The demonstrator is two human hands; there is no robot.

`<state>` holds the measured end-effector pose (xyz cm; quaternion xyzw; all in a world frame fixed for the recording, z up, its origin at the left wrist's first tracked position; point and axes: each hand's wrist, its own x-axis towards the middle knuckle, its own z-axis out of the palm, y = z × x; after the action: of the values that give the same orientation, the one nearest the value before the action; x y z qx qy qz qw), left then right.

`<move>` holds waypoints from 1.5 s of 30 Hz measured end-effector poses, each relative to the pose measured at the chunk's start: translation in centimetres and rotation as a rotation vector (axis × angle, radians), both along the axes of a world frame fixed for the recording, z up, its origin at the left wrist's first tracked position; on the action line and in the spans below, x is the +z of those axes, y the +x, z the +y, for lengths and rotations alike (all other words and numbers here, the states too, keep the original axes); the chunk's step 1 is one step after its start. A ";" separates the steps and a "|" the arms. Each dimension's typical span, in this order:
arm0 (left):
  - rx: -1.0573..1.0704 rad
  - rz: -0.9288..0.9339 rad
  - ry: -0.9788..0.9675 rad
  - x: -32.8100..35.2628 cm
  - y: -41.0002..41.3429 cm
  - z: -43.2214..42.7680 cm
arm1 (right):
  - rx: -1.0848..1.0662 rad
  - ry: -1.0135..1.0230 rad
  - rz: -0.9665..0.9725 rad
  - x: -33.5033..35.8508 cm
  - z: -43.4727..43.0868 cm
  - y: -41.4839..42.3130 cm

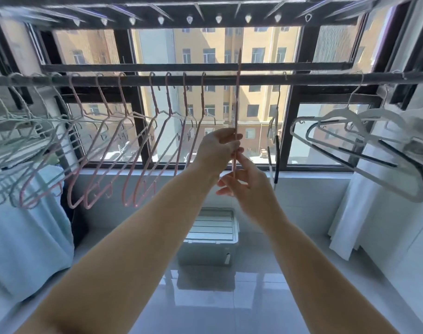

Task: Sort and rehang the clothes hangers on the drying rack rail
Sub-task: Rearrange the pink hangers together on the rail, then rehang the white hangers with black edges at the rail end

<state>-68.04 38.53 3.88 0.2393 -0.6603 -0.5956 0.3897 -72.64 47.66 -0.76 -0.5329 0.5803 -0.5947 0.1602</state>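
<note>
Head view: we've got a pink hanger (237, 112) seen edge-on, long axis near vertical, its top reaching above the rail (326, 77). Can't tell whether the hook is over the rail or just in front of it; blurred there.

Left hand (220, 147) pinches the hanger's lower part, thumb and fingers pressed on it. Right hand (244, 186) sits just below, fingertips closed on the bottom end, other fingers loosely curled. Both hands touch the hanger; left is higher, so nearer the rail.

Where it goes: pink hangers (123, 141) hang in a row left of our hands, the nearest one just beside the held hanger. Pale green hangers (17, 141) are bunched at the far left. On the right, a single white-and-black hanger (274, 141) hangs close by, then a gap, then white hangers (364, 145) at the far right.

Our read: this hanger belongs at the right end of the pink row. The move is mostly up and over the rail, then a small slide left.

Room: bare rail between the last pink hook and the white-and-black one, enough for a hook. A second bar (157, 67) runs just above the rail, so lift clearance is tight. Watch for snagging the neighbour pink hanger.
</note>
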 end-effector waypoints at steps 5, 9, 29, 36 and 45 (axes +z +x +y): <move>0.004 -0.023 0.062 -1.2 -0.2 -0.6 | -0.016 0.018 -0.055 -1.1 -0.8 -0.1; -0.002 -0.046 0.067 -2.3 -0.2 -0.6 | -0.081 0.167 -0.002 -1.8 -0.9 0.1; -0.023 -0.494 -0.537 -4.8 -6.7 7.4 | -0.615 0.186 -0.023 -7.1 12.3 -4.8; 0.099 -0.289 -0.491 -2.9 -8.2 6.9 | -0.605 0.258 -0.025 -8.1 13.7 -5.7; 0.157 -0.330 -0.502 1.0 -10.1 5.9 | -0.530 0.310 0.003 -9.3 14.3 -6.8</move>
<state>-78.10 44.40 4.85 0.2793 -0.8206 -0.3353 0.3690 -79.44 62.01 -10.03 -0.3330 0.7831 -0.5194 0.0778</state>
